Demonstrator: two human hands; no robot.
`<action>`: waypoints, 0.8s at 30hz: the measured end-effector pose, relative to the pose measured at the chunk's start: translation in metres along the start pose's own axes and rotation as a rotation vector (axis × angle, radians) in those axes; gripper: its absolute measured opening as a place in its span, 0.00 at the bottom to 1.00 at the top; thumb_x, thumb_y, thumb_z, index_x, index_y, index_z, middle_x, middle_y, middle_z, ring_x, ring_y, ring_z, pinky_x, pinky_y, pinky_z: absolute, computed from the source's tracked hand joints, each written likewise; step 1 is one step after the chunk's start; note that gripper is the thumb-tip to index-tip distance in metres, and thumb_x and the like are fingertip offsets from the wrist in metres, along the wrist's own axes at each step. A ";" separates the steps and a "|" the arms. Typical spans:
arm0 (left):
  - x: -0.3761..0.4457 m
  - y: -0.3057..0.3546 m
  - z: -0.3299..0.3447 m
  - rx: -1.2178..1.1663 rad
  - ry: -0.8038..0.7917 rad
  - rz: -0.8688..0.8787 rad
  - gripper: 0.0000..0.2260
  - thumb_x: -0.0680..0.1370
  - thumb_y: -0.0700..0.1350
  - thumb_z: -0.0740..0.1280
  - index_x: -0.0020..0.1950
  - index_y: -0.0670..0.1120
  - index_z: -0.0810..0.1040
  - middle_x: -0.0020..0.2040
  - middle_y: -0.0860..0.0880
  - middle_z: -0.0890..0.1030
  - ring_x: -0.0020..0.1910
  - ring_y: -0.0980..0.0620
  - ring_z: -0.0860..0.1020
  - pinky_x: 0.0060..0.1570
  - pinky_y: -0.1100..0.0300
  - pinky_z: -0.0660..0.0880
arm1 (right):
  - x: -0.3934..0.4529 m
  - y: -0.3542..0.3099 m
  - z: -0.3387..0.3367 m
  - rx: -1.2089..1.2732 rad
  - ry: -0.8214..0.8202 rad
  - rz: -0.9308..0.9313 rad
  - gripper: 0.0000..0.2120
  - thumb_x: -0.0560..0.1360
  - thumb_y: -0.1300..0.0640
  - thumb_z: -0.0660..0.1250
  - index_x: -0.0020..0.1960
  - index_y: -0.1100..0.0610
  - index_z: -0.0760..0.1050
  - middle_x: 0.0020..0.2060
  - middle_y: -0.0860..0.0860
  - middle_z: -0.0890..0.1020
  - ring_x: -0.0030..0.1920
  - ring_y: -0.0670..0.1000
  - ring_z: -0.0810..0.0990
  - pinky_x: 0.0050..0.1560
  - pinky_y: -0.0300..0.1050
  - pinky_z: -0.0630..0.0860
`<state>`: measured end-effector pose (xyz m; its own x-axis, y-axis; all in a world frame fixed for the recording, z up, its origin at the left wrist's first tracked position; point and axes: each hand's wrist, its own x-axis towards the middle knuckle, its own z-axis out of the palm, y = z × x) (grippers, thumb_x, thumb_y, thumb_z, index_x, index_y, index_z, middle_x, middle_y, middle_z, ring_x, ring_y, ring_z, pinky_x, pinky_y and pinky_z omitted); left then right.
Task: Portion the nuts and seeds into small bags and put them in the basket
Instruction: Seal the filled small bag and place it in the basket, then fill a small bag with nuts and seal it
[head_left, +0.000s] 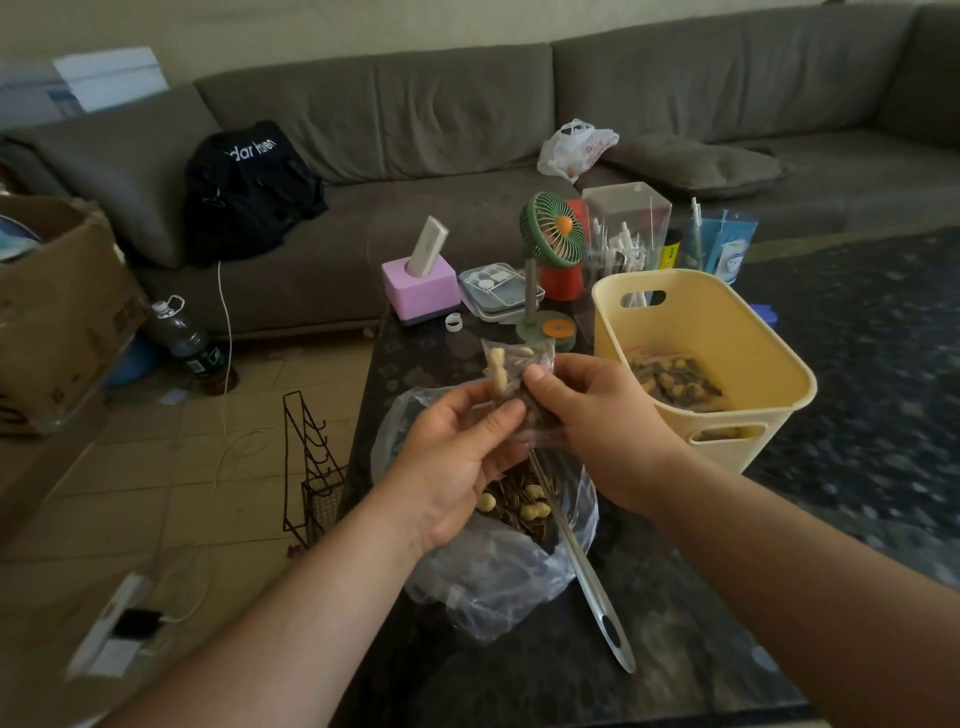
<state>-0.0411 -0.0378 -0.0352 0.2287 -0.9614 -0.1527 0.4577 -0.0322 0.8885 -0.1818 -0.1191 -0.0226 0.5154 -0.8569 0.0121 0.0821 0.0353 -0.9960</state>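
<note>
Both hands raised together over the dark table (675, 597), pinching one small clear bag (511, 371) between them. Left hand (457, 457) curled under the bag's lower left side, thumb pressed against its front. Right hand (597, 415) gripping the bag's right side, thumb on the front near the middle. Inside the small bag, peanuts in the shell and dark seeds, the peanuts showing at the upper left. Directly beneath the hands, a large clear plastic bag (498, 571) lying open on the table, holding more peanuts and striped seeds. A long metal scoop handle (587, 577) sticking out of that big bag toward the near edge of the table. To the right, just beside the right hand, a pale yellow basket (753, 358) with filled small bags (675, 382) already lying in its bottom. Behind the hands, a small green desk fan (553, 228), a pink box (421, 288) and a clear container (626, 228). Farther back, a grey-brown sofa (441, 104) with a black bag (249, 192) on it.
</note>
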 end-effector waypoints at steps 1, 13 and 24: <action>0.001 -0.001 0.000 0.012 0.012 0.012 0.19 0.73 0.40 0.73 0.64 0.44 0.81 0.50 0.46 0.87 0.46 0.51 0.87 0.42 0.62 0.83 | -0.001 -0.002 0.001 0.020 -0.012 0.001 0.10 0.84 0.57 0.66 0.58 0.61 0.83 0.49 0.59 0.88 0.51 0.59 0.88 0.54 0.55 0.85; 0.041 0.010 0.053 0.320 0.071 -0.170 0.08 0.84 0.48 0.69 0.61 0.46 0.80 0.53 0.43 0.82 0.45 0.47 0.84 0.46 0.53 0.83 | 0.000 -0.073 -0.077 -0.064 0.313 -0.101 0.08 0.83 0.53 0.68 0.57 0.54 0.82 0.46 0.49 0.89 0.48 0.49 0.89 0.52 0.49 0.85; 0.075 -0.016 0.098 0.520 -0.133 -0.165 0.19 0.84 0.38 0.68 0.74 0.49 0.73 0.42 0.40 0.85 0.36 0.47 0.85 0.37 0.54 0.85 | 0.021 -0.071 -0.126 -0.056 0.525 -0.051 0.07 0.82 0.50 0.70 0.57 0.50 0.82 0.44 0.47 0.88 0.45 0.46 0.89 0.51 0.50 0.86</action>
<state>-0.1155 -0.1365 -0.0182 0.0640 -0.9575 -0.2813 -0.0136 -0.2827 0.9591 -0.2846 -0.2043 0.0369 0.0140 -0.9995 0.0287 0.0425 -0.0281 -0.9987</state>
